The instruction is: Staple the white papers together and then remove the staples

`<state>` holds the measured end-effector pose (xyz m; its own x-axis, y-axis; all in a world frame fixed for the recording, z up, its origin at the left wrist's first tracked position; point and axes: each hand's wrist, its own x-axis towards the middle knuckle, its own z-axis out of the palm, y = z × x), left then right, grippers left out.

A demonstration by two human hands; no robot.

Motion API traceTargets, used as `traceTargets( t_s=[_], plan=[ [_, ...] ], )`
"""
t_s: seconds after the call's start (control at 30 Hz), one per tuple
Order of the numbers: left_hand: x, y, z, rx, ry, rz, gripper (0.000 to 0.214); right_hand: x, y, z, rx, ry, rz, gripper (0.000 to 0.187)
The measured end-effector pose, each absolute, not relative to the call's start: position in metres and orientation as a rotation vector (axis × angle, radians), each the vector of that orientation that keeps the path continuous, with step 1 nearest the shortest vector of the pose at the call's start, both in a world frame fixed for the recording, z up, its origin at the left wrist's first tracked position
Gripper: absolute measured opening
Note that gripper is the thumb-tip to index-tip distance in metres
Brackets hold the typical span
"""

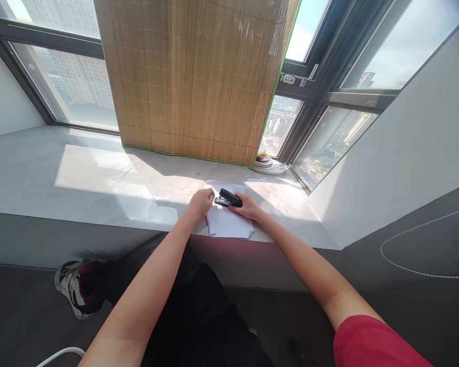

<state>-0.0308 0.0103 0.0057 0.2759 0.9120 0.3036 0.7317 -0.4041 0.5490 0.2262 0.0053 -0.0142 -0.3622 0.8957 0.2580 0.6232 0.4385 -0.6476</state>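
Note:
A black stapler (231, 197) is gripped by my right hand (248, 207) at its right end, its front end pointing left. The jaws look parted at that front end. My left hand (201, 203) is closed just left of the stapler's tip, over the left edge of the paper. Whatever its curled fingers may hold is too small to make out. Beneath both hands white paper (229, 225) lies on the window sill, its lower corners bent or folded. Some faint printing shows near its upper right corner.
A bamboo blind (195, 81) with green edging hangs behind the sill (99, 186). Stacked plates (265, 163) stand in the back right corner by the window frame. My knee and shoe (74, 285) are below the sill, and a beaded cord (390, 255) hangs at right.

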Motion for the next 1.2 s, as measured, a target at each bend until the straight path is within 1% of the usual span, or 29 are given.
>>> traceTargets(
  t_s=[0.13,0.27,0.37,0.57,0.67,0.73,0.8,0.87,0.97,1.0,1.1,1.13,1.2],
  plan=[
    [-0.020,0.009,-0.001,2.408,1.583,0.604,0.026,0.230,0.005,-0.022,-1.283,-2.065,0.579,0.043],
    [-0.018,0.007,-0.005,2.479,1.622,0.579,0.024,0.228,0.006,-0.025,-1.150,-2.084,0.391,0.060],
    [-0.019,0.007,-0.006,2.424,1.679,0.659,0.024,0.227,0.004,-0.024,-1.082,-2.097,0.292,0.055],
    [-0.024,0.006,-0.007,2.231,1.865,0.715,0.015,0.225,0.001,-0.020,-1.088,-2.069,0.325,0.053],
    [-0.025,0.005,-0.006,2.192,1.914,0.657,0.018,0.232,0.000,-0.016,-1.183,-1.777,0.270,0.048],
    [-0.025,0.004,-0.004,2.191,1.926,0.617,0.020,0.239,0.001,-0.013,-1.291,-1.476,0.218,0.050],
    [-0.025,0.003,-0.003,2.195,1.921,0.583,0.023,0.245,0.002,-0.010,-1.360,-1.318,0.243,0.053],
    [-0.024,0.003,-0.001,2.192,1.917,0.552,0.025,0.247,0.003,-0.009,-1.337,-1.416,0.347,0.054],
    [-0.023,0.003,0.001,2.184,1.908,0.545,0.029,0.243,0.004,-0.013,-1.169,-1.820,0.462,0.051],
    [-0.023,0.003,0.001,2.180,1.906,0.548,0.031,0.241,0.005,-0.016,-1.117,-1.943,0.463,0.052],
    [-0.023,0.003,0.001,2.170,1.909,0.549,0.032,0.235,0.007,-0.023,-1.065,-2.129,0.410,0.064],
    [-0.023,0.003,0.001,2.171,1.908,0.548,0.032,0.234,0.007,-0.025,-1.075,-2.143,0.402,0.066],
    [-0.022,0.003,0.000,2.180,1.890,0.553,0.032,0.233,0.008,-0.028,-1.105,-2.144,0.407,0.062]
  ],
)
